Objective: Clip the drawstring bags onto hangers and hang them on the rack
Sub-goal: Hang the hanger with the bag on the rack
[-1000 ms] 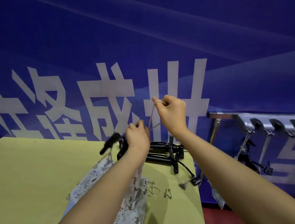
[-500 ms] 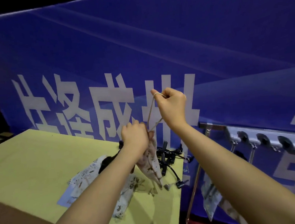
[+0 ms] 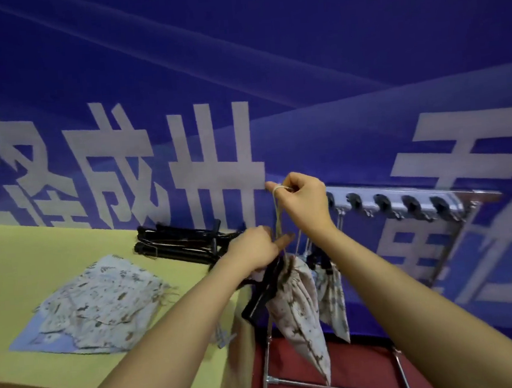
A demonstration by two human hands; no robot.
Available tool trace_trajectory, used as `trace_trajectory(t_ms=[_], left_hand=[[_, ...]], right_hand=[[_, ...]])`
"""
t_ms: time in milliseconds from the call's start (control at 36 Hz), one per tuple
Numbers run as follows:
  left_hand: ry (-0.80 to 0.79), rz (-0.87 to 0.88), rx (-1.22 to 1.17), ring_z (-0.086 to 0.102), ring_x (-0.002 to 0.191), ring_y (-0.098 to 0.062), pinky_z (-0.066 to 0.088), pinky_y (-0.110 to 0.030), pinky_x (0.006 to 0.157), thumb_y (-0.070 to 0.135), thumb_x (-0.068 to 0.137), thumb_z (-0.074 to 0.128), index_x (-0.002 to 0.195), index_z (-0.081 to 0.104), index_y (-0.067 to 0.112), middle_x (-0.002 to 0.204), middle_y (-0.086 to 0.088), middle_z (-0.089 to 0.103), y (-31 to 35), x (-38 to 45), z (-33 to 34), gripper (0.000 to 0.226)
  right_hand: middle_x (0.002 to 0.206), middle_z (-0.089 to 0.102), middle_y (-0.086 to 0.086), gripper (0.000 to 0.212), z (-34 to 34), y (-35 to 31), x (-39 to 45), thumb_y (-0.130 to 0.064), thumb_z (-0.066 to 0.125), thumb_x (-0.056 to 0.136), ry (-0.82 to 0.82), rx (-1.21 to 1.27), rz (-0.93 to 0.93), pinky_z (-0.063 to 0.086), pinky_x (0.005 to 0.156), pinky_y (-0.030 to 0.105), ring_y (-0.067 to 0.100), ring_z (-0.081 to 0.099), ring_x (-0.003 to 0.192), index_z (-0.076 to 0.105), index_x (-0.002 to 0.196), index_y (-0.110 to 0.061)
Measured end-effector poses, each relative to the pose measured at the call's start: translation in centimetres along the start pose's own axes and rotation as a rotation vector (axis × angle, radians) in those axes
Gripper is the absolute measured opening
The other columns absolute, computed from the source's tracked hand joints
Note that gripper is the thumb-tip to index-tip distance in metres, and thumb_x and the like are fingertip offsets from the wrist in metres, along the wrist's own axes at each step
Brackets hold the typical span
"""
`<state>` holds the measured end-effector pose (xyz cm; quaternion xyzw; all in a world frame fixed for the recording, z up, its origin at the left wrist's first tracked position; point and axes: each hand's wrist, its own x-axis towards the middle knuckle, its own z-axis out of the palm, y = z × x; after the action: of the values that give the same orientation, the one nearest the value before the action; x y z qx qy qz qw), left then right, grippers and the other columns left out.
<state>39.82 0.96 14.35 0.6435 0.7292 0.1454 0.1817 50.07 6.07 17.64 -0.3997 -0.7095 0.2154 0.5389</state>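
My left hand (image 3: 254, 249) grips the top of a patterned drawstring bag (image 3: 297, 310) together with a black clip hanger (image 3: 264, 292); both hang past the table's right edge. My right hand (image 3: 302, 201) pinches the bag's tan drawstring (image 3: 279, 219) and holds it taut upward, just in front of the rack's grey notched bar (image 3: 393, 203). Another patterned bag (image 3: 332, 298) hangs from the rack behind. A pile of flat drawstring bags (image 3: 101, 304) lies on the yellow table (image 3: 24, 258). A heap of black hangers (image 3: 179, 242) sits at the table's far edge.
A blue banner with large white characters (image 3: 215, 154) stands close behind the table and rack. The rack's metal legs and crossbar (image 3: 331, 384) stand on a red floor to the right of the table.
Both hands have carried the bag and hanger rightward off the table to the rack. The bag now dangles beside the table edge, and the view has swung right.
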Motion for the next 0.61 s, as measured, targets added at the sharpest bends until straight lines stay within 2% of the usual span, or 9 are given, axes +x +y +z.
trace_trajectory(t_ms=[111,194,306,361,417,472,556,611], left_hand=[[-0.012,0.073,-0.196,0.061,0.077,-0.031,0.044,-0.035,0.062,0.034,0.091,0.052,0.077,0.058,0.012,0.077,-0.012,0.062,2.4,1.3,3.0,0.026],[-0.031,0.086,-0.293,0.052,0.065,-0.025,0.031,-0.031,0.051,0.025,0.091,0.055,0.062,0.05,0.012,0.059,-0.004,0.052,3.4,2.0,4.9,0.031],[-0.116,0.113,-0.362,0.058,0.065,-0.023,0.039,-0.029,0.057,0.022,0.09,0.057,0.069,0.062,0.009,0.065,-0.008,0.059,3.8,3.6,7.7,0.026],[-0.169,0.142,-0.368,0.057,0.059,-0.017,0.041,-0.023,0.052,0.019,0.09,0.058,0.059,0.056,0.014,0.058,-0.004,0.056,4.0,4.4,8.8,0.032],[-0.207,0.163,-0.372,0.057,0.057,-0.01,0.039,-0.019,0.05,0.014,0.09,0.057,0.062,0.061,0.015,0.057,0.001,0.058,4.2,5.3,9.9,0.028],[-0.242,0.17,-0.399,0.059,0.054,-0.005,0.045,-0.02,0.054,0.007,0.089,0.056,0.065,0.064,0.015,0.058,0.0,0.06,4.6,6.2,10.8,0.026],[-0.274,0.177,-0.415,0.066,0.066,-0.022,0.052,-0.033,0.064,0.005,0.086,0.057,0.061,0.062,0.018,0.063,-0.006,0.065,5.1,7.6,12.1,0.029],[-0.27,0.169,-0.432,0.06,0.062,-0.022,0.05,-0.033,0.061,0.008,0.086,0.059,0.062,0.064,0.012,0.062,-0.01,0.064,5.7,8.3,12.9,0.025]], right_hand=[[0.049,0.036,-0.001,0.045,-2.6,4.3,-1.6,-0.028,0.072,0.08,-0.077,-0.098,0.093,0.03,0.053,0.032,0.011,0.033,0.049,0.041,0.055,-0.008],[0.047,0.035,-0.005,0.045,-4.3,6.6,-2.4,-0.021,0.071,0.082,-0.075,-0.107,0.176,0.03,0.052,0.031,0.002,0.039,0.044,0.038,0.053,-0.015],[0.048,0.044,-0.004,0.037,-6.0,9.4,-3.0,-0.029,0.072,0.081,-0.072,-0.256,0.254,0.036,0.057,0.032,0.007,0.04,0.05,0.049,0.058,-0.012],[0.053,0.046,-0.006,0.037,-6.6,10.5,-3.3,-0.031,0.072,0.081,-0.107,-0.329,0.282,0.039,0.059,0.033,0.012,0.046,0.057,0.046,0.057,-0.02],[0.057,0.045,-0.006,0.041,-7.0,11.6,-3.5,-0.029,0.07,0.082,-0.135,-0.391,0.292,0.041,0.059,0.036,0.018,0.053,0.066,0.04,0.056,-0.024],[0.062,0.042,-0.006,0.04,-7.5,12.7,-3.5,-0.028,0.069,0.083,-0.154,-0.437,0.306,0.042,0.059,0.038,0.021,0.052,0.069,0.04,0.056,-0.021],[0.066,0.039,-0.004,0.034,-8.2,14.4,-3.6,-0.021,0.068,0.084,-0.189,-0.428,0.32,0.033,0.056,0.035,0.015,0.039,0.06,0.044,0.062,-0.01],[0.068,0.037,-0.001,0.029,-8.9,15.4,-3.7,-0.012,0.065,0.085,-0.222,-0.408,0.334,0.027,0.055,0.028,0.012,0.035,0.059,0.043,0.065,-0.007]])
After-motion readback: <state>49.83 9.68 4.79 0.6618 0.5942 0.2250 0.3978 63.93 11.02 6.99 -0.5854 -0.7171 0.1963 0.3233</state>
